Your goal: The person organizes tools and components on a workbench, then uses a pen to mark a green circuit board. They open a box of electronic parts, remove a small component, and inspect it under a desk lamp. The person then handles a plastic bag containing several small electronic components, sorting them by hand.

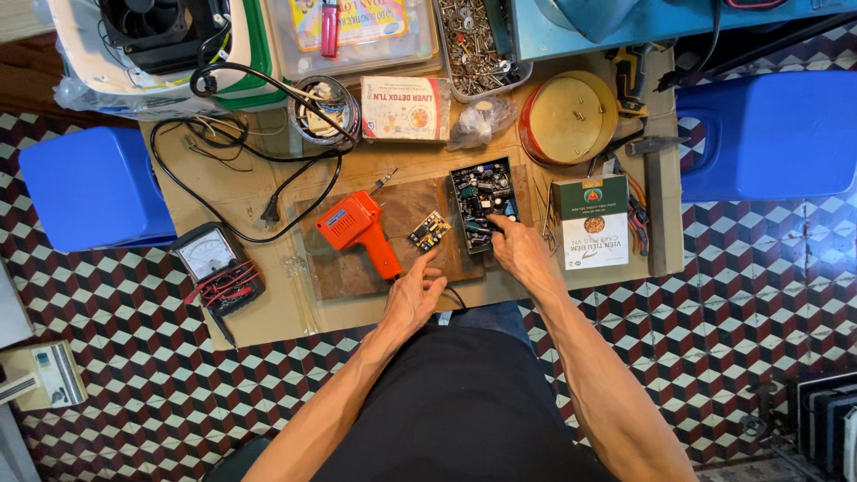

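the left hand (413, 295) lies open, one finger stretched toward the small circuit board (429, 230) beside the orange soldering gun (361, 230), which lies untouched. the right hand (518, 250) rests fingertips on the big circuit board (483, 203) on the worktop (277, 308); soldering looks not yet begun.

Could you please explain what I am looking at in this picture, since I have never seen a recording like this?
The one picture comes from a camera worn on a person's head, looking straight down at a low workbench over a patterned tile floor. No machine works here, only two bare hands. The left hand reaches toward a small circuit board beside an orange soldering gun. The right hand touches a larger dark circuit board. Around them lie an analogue meter, a black cable, a round red tin, a tray of screws and a green-and-white box.
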